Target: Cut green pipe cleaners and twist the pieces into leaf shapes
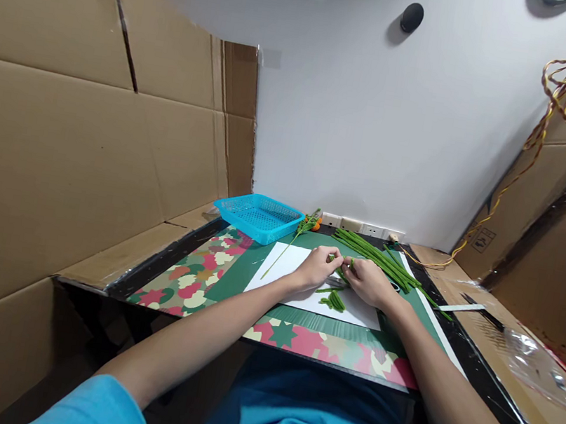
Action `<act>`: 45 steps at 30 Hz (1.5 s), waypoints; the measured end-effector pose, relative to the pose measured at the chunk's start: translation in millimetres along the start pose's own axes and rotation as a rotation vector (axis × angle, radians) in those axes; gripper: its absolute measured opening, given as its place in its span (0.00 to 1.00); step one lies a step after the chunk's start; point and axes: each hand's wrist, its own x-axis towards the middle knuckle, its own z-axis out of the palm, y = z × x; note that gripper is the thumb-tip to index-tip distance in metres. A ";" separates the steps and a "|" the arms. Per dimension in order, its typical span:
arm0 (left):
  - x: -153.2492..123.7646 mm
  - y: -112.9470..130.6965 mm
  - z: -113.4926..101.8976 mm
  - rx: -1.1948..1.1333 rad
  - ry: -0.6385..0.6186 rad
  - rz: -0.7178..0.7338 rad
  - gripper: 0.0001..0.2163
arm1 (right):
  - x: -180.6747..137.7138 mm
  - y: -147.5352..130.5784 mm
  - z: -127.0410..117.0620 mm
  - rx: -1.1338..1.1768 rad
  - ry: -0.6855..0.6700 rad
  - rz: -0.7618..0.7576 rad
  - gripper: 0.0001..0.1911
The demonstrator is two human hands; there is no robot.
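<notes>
My left hand [316, 266] and my right hand [368, 281] meet over a white sheet [285, 265] on the table. Both have their fingers pinched together on a short green fuzzy stem piece [347, 263] held between them. Small green pieces [334, 299] lie on the sheet just below my hands. A bundle of long green stems [380, 257] lies diagonally behind my right hand. One thin green stem [285, 248] with an orange flower at its far end lies to the left of my left hand.
A blue plastic basket [259, 216] stands at the back left of the table. The table has a camouflage-patterned cover [187, 283]. Cardboard walls [60, 136] rise on both sides. A dark tool [476, 306] lies on cardboard at the right. Yellow cord [561, 90] hangs at upper right.
</notes>
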 end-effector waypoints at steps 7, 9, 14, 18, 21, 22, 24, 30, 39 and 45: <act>0.0 -0.9 -0.3 0.006 -0.006 0.004 0.13 | -0.5 0.1 -0.4 0.005 0.008 -0.010 0.18; 0.1 -1.4 -0.1 0.008 -0.005 0.006 0.13 | -0.6 0.1 -0.5 0.005 0.006 -0.008 0.17; 0.0 -1.7 0.0 0.012 -0.005 0.002 0.13 | -0.6 0.5 0.2 -0.004 -0.002 -0.004 0.17; 0.0 -1.7 0.2 0.021 -0.004 -0.001 0.13 | -0.6 1.3 1.3 -0.020 -0.001 0.005 0.18; 0.2 -1.7 0.5 0.023 -0.005 0.002 0.13 | -0.6 1.6 1.7 -0.038 -0.009 0.009 0.18; 0.2 -1.6 0.4 0.024 -0.005 0.003 0.13 | -0.6 1.6 1.7 -0.045 -0.010 0.009 0.19; 0.0 -1.3 0.2 0.026 -0.007 0.005 0.13 | -0.6 1.6 1.5 -0.054 -0.012 0.005 0.19; -1.0 -0.5 -1.0 0.030 -0.012 0.005 0.13 | -0.6 0.0 0.1 -0.076 -0.034 0.008 0.18; -1.6 1.5 -1.6 0.049 -0.017 -0.006 0.12 | -1.1 -1.4 -2.1 -0.070 -0.049 0.011 0.18; -0.8 -0.2 -0.9 0.051 -0.021 -0.005 0.13 | -1.4 -2.7 -2.6 -0.079 -0.057 0.006 0.18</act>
